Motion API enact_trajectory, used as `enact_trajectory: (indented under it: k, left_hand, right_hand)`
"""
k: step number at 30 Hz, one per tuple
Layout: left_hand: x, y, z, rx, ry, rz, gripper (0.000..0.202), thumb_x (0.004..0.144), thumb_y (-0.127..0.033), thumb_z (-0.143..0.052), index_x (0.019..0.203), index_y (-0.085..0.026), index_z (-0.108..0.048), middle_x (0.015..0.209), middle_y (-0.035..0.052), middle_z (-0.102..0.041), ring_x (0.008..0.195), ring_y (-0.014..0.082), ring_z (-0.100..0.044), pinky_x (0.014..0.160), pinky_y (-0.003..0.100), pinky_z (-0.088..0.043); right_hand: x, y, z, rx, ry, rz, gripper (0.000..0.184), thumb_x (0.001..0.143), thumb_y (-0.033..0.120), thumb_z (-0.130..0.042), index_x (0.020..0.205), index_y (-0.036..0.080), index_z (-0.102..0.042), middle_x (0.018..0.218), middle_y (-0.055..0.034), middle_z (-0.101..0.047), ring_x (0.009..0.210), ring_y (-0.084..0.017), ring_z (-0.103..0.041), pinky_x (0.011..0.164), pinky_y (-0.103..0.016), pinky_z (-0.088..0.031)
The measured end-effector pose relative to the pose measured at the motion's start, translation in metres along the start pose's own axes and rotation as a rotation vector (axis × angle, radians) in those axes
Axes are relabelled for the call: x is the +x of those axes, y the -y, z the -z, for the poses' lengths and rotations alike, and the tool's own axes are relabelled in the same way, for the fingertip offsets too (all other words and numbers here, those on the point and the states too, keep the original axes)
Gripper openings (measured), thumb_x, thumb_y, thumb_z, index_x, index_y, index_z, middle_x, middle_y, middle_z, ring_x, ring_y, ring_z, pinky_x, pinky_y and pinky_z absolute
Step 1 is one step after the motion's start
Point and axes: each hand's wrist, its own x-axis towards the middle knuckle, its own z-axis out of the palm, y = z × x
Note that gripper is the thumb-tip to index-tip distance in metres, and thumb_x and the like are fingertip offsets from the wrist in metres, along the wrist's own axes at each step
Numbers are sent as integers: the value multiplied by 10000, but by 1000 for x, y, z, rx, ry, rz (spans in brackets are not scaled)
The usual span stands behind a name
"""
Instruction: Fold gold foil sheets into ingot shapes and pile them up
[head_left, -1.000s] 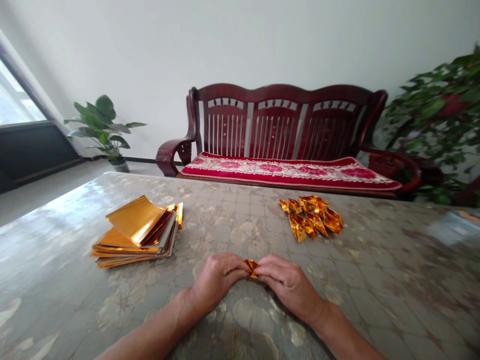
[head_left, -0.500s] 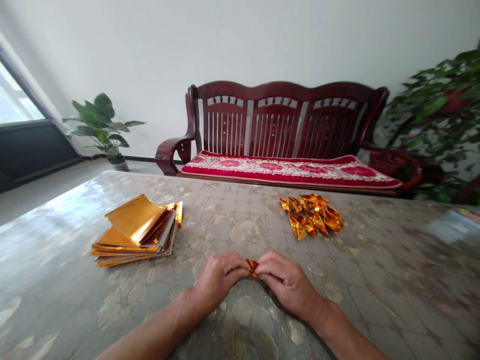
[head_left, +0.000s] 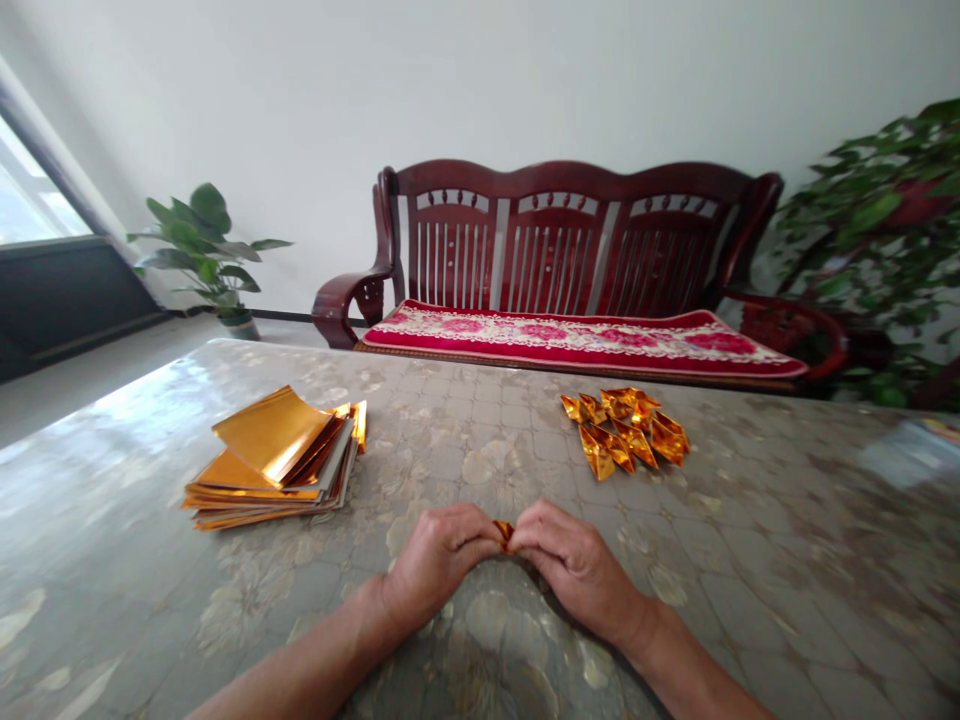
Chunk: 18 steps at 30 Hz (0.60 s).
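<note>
Between my two hands is a small folded piece of gold foil paper (head_left: 504,532), mostly covered by my fingers. My left hand (head_left: 442,550) pinches its left end, thumb below and fingers above. Its right end is pinched the same way by my right hand (head_left: 574,555). Only the creased middle of the paper shows. Beyond my right hand lies a cluster of several folded gold foil ingots (head_left: 634,435). A stack of gold foil sheets (head_left: 274,450), some showing grey backs, sits beyond my left forearm, its top sheets askew.
The table (head_left: 465,430) has a glossy floral cover. A clear plastic bag (head_left: 907,452) lies at its right side. Past the far edge stands a dark red wooden bench (head_left: 555,250) with a red floral cushion (head_left: 585,340). Potted plants (head_left: 206,250) flank it.
My fingertips have drawn slightly closer together, and less of the folded gold paper shows between them. The ingots and the stack lie as before; the view has shifted slightly.
</note>
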Motion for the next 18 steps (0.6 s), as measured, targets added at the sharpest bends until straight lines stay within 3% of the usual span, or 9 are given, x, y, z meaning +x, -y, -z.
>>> enact_trajectory:
  k: [18]
  left_hand:
    - [-3, 0, -7, 100, 2, -64, 211, 948, -197, -557, 792, -189, -699, 766, 3, -679, 744, 114, -642, 707, 183, -469]
  right_hand:
    - [1, 4, -3, -42, -21, 4, 202, 989, 178, -483, 898, 222, -658, 871, -33, -617, 833, -141, -605, 756, -247, -482]
